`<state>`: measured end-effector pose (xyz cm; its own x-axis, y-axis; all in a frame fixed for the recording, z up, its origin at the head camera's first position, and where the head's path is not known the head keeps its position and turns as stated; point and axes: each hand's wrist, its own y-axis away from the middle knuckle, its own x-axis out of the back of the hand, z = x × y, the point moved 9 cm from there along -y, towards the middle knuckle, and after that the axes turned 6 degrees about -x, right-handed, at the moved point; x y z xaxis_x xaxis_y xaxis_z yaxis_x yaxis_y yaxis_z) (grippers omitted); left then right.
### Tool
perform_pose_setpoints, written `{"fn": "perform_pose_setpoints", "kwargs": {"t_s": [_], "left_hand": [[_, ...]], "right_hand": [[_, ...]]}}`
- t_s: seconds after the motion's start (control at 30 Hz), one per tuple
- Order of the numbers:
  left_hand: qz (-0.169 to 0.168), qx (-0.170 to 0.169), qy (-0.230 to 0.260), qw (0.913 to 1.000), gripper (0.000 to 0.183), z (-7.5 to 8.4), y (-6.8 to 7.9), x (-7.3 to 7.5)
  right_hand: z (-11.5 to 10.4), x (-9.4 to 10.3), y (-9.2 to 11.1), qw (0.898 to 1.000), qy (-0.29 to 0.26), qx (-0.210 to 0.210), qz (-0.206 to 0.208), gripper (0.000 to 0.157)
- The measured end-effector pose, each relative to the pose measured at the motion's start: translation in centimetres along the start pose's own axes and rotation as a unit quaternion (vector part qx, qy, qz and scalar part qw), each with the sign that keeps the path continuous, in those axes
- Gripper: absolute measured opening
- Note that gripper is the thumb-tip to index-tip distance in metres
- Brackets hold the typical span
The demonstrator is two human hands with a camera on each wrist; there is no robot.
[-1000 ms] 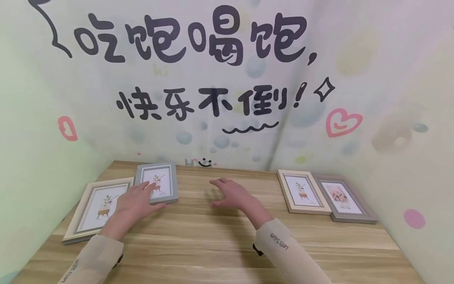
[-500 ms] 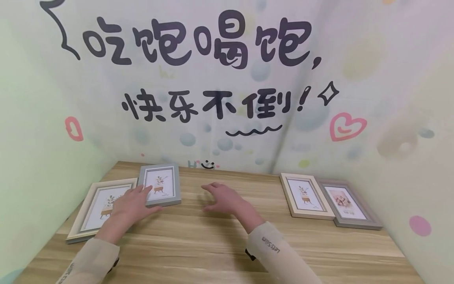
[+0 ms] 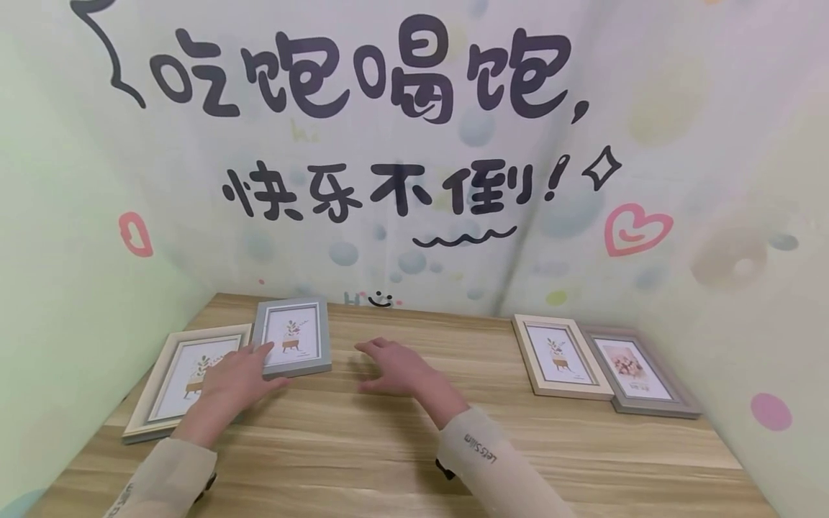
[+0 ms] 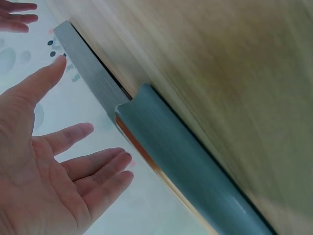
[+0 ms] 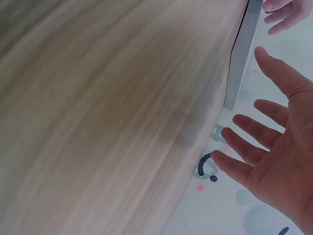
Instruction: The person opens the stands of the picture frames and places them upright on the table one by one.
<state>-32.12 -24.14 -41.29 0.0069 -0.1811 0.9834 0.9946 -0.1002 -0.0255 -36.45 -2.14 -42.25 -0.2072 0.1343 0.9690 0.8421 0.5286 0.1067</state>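
Note:
My left hand hovers above the cream picture frame and beside the grey-blue picture frame, fingers spread. In the left wrist view, that hand shows nothing in its grasp; the grey-blue frame's edge and the larger frame's teal side lie beyond it. Over bare wood, to the right of the grey-blue frame, is my right hand, its fingers relaxed and holding nothing. The right wrist view has this palm free of objects too. Part of the cream frame is hidden by my left hand.
A smaller cream frame and a grey-brown frame lie side by side at the table's right. The wooden table meets a printed wall at its back edge. Side walls stand left and right.
My right hand has moved left, toward the grey-blue frame. My left hand has drawn slightly back and left from that frame. The picture frames stay put; the head view shifts a little.

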Motion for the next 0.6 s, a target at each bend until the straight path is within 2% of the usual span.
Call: {"fn": "perform_pose_setpoints", "kwargs": {"t_s": [0.3,0.47,0.6], "left_hand": [[0.008,0.002,0.009,0.9999,0.076,-0.14,0.07,-0.33],[0.014,-0.001,0.023,0.9996,0.074,-0.17,0.03,-0.41],[0.018,0.003,0.054,0.9984,0.073,-0.33,0.12,-0.3]], "right_hand": [[-0.67,-0.63,-0.29,1.0,0.0,0.009,-0.007,0.079],[-0.43,-0.8,-0.42,1.0,-0.02,-0.006,-0.007,0.077],[0.03,-0.82,-0.6,0.999,-0.048,-0.022,0.007,0.074]]}}
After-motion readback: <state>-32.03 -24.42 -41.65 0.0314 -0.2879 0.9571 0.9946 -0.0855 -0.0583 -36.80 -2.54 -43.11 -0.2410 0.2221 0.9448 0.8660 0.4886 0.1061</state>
